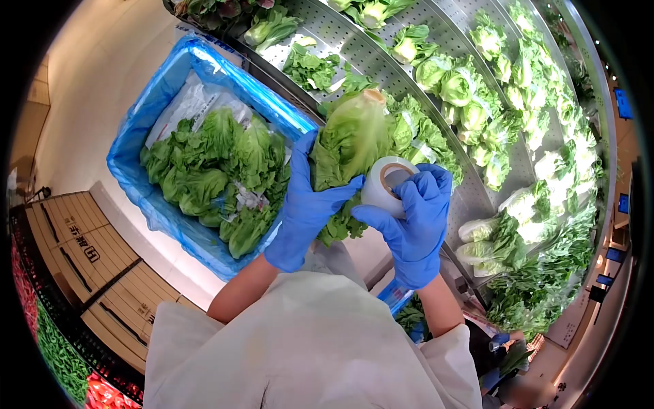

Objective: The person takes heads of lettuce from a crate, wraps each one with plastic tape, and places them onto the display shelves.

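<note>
Blue gloves cover both of my hands. My left hand is wrapped round a head of green lettuce, its pale cut stem pointing up and away from me. Close beside it, my right hand grips a roll of clear tape, fingers at the roll's core and thumb below. The roll touches or nearly touches the lettuce leaves. Left of my hands, a crate lined with blue plastic holds several more lettuces and some crumpled plastic.
Tiered metal shelves with bok choy, cabbages and leafy greens rise ahead and to the right. Cardboard boxes stand at the left, near red and green peppers. Another person is at the lower right.
</note>
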A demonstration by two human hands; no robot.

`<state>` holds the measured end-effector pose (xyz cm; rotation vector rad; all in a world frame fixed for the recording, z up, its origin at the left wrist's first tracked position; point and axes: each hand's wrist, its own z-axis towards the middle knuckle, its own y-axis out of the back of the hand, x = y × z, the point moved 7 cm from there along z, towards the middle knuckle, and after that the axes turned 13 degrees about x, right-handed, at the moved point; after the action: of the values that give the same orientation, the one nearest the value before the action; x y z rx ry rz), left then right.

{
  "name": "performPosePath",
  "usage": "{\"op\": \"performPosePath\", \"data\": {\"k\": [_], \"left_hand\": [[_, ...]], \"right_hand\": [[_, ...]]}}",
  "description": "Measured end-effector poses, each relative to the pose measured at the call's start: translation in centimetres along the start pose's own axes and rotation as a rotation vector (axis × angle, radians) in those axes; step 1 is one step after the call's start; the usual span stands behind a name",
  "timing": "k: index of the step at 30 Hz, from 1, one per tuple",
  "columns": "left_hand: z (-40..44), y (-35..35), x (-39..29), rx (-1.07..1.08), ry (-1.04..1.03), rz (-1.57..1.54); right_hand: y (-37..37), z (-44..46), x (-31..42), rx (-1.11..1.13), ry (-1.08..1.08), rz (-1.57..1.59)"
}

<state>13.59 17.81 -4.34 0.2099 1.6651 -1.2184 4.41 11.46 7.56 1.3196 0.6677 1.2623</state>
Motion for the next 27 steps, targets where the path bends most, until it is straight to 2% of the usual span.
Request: {"op": "performPosePath", "data": {"k": [4,6,8,9,11,12,13,15,17,18,20,23,25,27], "left_hand": [[-0.2,0.1,-0.3,-0.046,-0.114,0.106],[0.0,0.9,-0.4,-0.069,-0.121,0.288],[0.6,1.6,-0.2,-0.04,-0.079,0.276],[0.9,2.0,0.0,-0.017,-0.035,0.264],[1.1,3.0,0.2,-0.003,0.0,0.213],[1.1,3.2,0.6,0.037,0.085,0.173],[1.1,3.2,1.2,0.075,0.17,0.134],[0.7,2.5,1.0,0.075,0.14,0.18],[0.2,1.7,0.4,0.075,0.11,0.222],[0.0,1.3,-0.1,0.068,0.136,0.229],[-0.6,0.4,-1.1,0.064,0.166,0.234],[-1.5,-1.2,-1.9,0.126,0.079,0.173],[-2.0,-1.6,-2.4,0.096,-0.068,0.242],[-2.1,-1.5,-2.6,0.069,-0.088,0.347]], "right_hand": [[-0.3,0.6,-0.3,0.045,-0.045,-0.005],[-0.4,1.0,-1.2,0.078,-0.041,-0.003],[-0.9,1.1,-2.4,0.143,0.047,0.209],[-1.1,0.8,-2.7,0.141,0.047,0.209],[-2.4,-0.1,-5.3,0.186,-0.237,0.724],[-2.3,-0.3,-5.4,0.184,-0.237,0.725],[-2.2,-0.4,-5.5,0.207,-0.266,0.683],[-1.8,-0.4,-5.2,0.233,-0.293,0.646],[0.0,0.1,-2.6,0.192,-0.039,0.236],[0.2,-0.1,-2.1,0.16,-0.012,0.156],[0.7,-0.4,-1.1,0.115,-0.002,0.126],[1.8,-1.0,0.0,0.052,0.014,0.071],[1.8,-1.3,0.4,0.038,0.021,0.048],[2.0,-1.8,0.5,-0.034,0.034,0.012]]}}
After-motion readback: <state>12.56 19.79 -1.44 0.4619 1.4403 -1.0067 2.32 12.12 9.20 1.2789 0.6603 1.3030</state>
